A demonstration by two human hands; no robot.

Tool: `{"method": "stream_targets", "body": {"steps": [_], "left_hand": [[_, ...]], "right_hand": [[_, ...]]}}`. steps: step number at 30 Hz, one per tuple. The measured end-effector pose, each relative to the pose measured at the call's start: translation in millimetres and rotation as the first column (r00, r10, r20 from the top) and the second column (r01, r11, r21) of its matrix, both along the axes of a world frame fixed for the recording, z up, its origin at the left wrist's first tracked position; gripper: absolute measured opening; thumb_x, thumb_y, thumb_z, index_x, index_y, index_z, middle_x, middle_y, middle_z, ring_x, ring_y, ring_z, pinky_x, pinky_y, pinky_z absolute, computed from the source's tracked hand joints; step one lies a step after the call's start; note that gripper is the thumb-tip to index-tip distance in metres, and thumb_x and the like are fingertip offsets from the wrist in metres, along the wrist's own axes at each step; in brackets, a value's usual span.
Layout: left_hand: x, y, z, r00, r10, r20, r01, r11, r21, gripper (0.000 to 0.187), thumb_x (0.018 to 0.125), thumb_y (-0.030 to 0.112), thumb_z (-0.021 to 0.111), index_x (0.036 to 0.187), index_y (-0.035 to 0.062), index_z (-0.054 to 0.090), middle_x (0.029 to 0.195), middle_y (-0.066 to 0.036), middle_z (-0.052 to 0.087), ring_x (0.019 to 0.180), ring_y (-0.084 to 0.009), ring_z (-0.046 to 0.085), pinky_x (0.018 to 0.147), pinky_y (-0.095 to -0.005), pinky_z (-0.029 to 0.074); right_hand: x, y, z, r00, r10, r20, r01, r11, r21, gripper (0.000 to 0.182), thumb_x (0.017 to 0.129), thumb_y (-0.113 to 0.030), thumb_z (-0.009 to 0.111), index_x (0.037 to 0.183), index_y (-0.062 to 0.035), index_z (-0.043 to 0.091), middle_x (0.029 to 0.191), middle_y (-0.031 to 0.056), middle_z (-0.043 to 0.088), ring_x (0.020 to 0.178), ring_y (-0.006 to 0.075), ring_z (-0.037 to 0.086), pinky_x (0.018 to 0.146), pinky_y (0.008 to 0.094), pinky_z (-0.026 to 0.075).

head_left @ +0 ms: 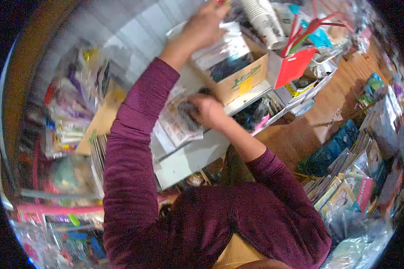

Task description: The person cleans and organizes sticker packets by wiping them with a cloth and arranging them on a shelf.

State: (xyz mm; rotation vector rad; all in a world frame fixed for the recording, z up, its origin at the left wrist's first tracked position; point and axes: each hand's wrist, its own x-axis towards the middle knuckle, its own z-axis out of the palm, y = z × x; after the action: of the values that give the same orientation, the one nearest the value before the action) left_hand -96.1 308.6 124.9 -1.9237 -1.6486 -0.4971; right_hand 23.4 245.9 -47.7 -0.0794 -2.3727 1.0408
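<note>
My left hand (204, 28) reaches up over the back of a cardboard box (244, 83), at the frame's top edge. Its fingers are bent together, and a small red and yellow bit shows at their tips. White packets and a dark item stand inside the box. Lower down, my right hand (209, 112) is closed, blurred by motion, beside the box's front left corner. Dark patches show around its fingers; I cannot tell what it holds. Under it lies a clear plastic packet with printed sheets (184, 119), on a white surface (184, 166).
Stacked paper cups (265, 24) and a red box (294, 67) stand right of the cardboard box. Bagged goods (76, 94) crowd the left. A wooden floor (283, 143) shows at right, with books and cards (343, 190) piled beyond it.
</note>
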Motion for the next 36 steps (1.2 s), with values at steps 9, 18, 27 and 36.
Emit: {"method": "stream_targets", "body": {"steps": [9,18,27,36], "left_hand": [[15,-243,-26,0.728,0.379,0.571,-0.341,0.923,-0.177,0.031,0.078,0.013,0.066,0.106,0.0029,0.057,0.096,-0.006,0.059,0.091,-0.015,0.055,0.076,-0.0276,0.047],[62,-294,-137,0.141,0.56,0.816,-0.645,0.678,-0.353,0.039,0.074,0.027,0.07,0.091,-0.0058,0.056,0.07,-0.02,0.062,0.067,-0.0258,0.064,0.06,-0.0352,0.049],[70,-286,-144,0.055,0.515,0.856,-0.684,0.644,-0.343,0.038,0.073,0.027,0.07,0.083,-0.0056,0.054,0.066,-0.019,0.061,0.065,-0.0295,0.063,0.058,-0.0378,0.048],[75,-284,-150,0.024,0.42,0.907,-0.604,0.729,-0.322,0.03,0.082,0.014,0.059,0.061,-0.0045,0.049,0.051,-0.015,0.054,0.04,-0.0214,0.056,0.041,-0.0345,0.043]], "right_hand": [[-4,1,-1,0.992,-0.003,-0.123,0.0,1.0,-0.018,0.029,0.074,-0.011,0.064,0.099,0.0014,0.059,0.096,0.0207,0.061,0.09,0.0371,0.059,0.078,0.0384,0.047],[-4,1,-1,0.992,-0.029,-0.123,0.031,0.999,0.022,0.028,0.074,-0.013,0.064,0.1,-0.0028,0.06,0.093,0.0211,0.061,0.087,0.0386,0.059,0.076,0.0423,0.048],[-1,-1,7,0.996,-0.072,-0.059,0.078,0.992,0.104,0.029,0.073,-0.016,0.065,0.097,-0.002,0.059,0.092,0.0212,0.061,0.087,0.0393,0.058,0.075,0.0425,0.047],[1,-2,6,0.992,-0.019,-0.126,0.03,0.996,0.084,0.026,0.07,-0.009,0.062,0.095,-0.0006,0.058,0.09,0.0223,0.06,0.087,0.0397,0.058,0.075,0.0424,0.046]]}}
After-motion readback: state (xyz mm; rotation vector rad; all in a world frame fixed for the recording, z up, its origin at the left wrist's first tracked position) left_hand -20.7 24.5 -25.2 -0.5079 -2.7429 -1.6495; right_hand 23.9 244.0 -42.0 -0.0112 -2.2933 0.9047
